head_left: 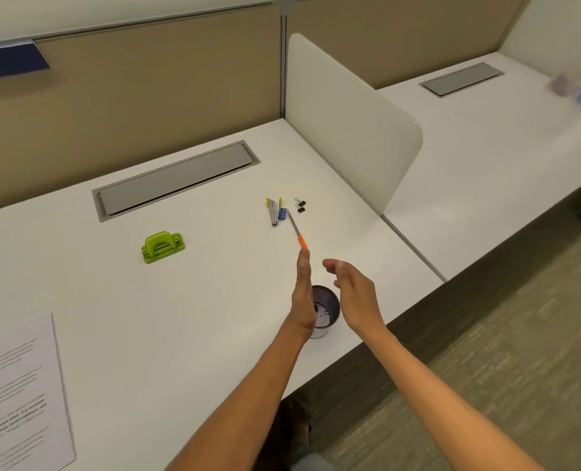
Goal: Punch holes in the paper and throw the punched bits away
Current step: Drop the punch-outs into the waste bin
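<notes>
A green hole punch point(163, 247) stands on the white desk, left of centre. A printed sheet of paper point(17, 396) lies at the desk's near left edge. A small dark mesh cup point(328, 309) with white bits inside sits near the desk's front edge. My left hand point(303, 297) is held flat and edge-on directly over the cup's left rim, fingers straight. My right hand point(353, 294) hovers just right of the cup, fingers loosely curled and apart. Both hands hold nothing, and they face each other a short gap apart.
Beyond my hands lie an orange-tipped pencil point(297, 232), a stapler with yellow tabs point(274, 211), a blue sharpener point(282, 214) and two black binder clips point(300, 205). A grey cable hatch point(177, 180) is set in the desk. A white divider point(347, 130) bounds the right side.
</notes>
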`<state>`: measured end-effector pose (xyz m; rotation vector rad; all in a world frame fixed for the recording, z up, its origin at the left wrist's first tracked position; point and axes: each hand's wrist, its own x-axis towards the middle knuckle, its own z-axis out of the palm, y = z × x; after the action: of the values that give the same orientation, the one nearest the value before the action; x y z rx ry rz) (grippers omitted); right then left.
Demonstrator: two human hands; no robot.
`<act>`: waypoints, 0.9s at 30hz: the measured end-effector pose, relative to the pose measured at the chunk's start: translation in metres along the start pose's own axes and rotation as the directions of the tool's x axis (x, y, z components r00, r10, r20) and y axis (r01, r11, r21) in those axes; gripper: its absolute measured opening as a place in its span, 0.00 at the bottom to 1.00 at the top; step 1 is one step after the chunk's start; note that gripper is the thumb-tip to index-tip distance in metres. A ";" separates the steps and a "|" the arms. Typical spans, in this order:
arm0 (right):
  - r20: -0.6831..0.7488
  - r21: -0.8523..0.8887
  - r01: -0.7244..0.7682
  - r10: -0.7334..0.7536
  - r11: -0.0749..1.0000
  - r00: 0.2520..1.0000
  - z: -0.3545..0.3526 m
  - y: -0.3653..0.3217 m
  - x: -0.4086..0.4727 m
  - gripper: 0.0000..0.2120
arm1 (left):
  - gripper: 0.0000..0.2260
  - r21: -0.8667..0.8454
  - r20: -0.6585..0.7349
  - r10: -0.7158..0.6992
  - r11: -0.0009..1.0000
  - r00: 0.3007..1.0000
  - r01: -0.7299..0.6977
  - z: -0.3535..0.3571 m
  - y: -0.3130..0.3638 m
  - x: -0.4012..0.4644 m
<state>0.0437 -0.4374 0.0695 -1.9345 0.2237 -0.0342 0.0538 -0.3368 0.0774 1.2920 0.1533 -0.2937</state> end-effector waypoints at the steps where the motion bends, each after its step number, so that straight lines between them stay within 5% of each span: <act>1: 0.022 -0.002 0.039 -0.039 0.999 0.999 0.004 0.001 -0.010 0.14 | 0.53 -0.023 -0.020 -0.012 1.000 1.000 0.012 -0.001 0.000 0.000; 4: 0.162 0.004 0.117 -0.116 0.993 0.980 0.014 0.002 -0.039 0.18 | 0.52 -0.130 -0.039 -0.086 0.988 0.996 0.081 -0.007 0.002 0.003; 8: 0.246 -0.256 0.210 -0.146 0.944 0.958 0.021 0.018 -0.059 0.29 | 0.32 -0.224 -0.067 -0.089 0.972 0.994 0.072 -0.005 0.012 -0.003; 11: 0.161 -0.301 0.120 -0.073 0.946 0.984 0.015 0.026 -0.059 0.38 | 0.59 -0.186 -0.050 -0.122 0.976 0.991 0.111 -0.001 0.017 -0.005; 12: 0.171 -0.323 0.148 -0.096 0.935 0.981 0.013 0.024 -0.059 0.36 | 0.59 -0.181 -0.041 -0.114 0.978 0.993 0.105 0.000 0.020 -0.007; 15: 0.267 -0.453 0.307 -0.202 0.837 0.942 0.014 0.020 -0.060 0.31 | 0.31 -0.257 -0.042 -0.104 0.962 0.994 0.090 0.000 0.018 -0.004; 19: 0.175 -0.488 0.207 -0.137 0.848 0.975 0.013 0.027 -0.061 0.37 | 0.35 -0.203 -0.062 -0.106 0.975 0.992 0.091 -0.004 0.017 -0.001; 23: 0.301 -0.519 0.361 -0.230 0.775 0.926 0.015 0.020 -0.061 0.35 | 0.28 -0.233 -0.078 -0.116 0.968 0.990 0.095 -0.005 0.017 0.000; 27: 0.199 -0.540 0.230 -0.142 0.810 0.970 0.004 0.034 -0.056 0.37 | 0.21 -0.236 -0.081 -0.090 0.969 0.993 0.068 -0.003 0.015 0.000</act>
<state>-0.0159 -0.4362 0.0409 -2.5338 -0.0748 0.0534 0.0588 -0.3304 0.0908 1.0675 0.3093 -0.2761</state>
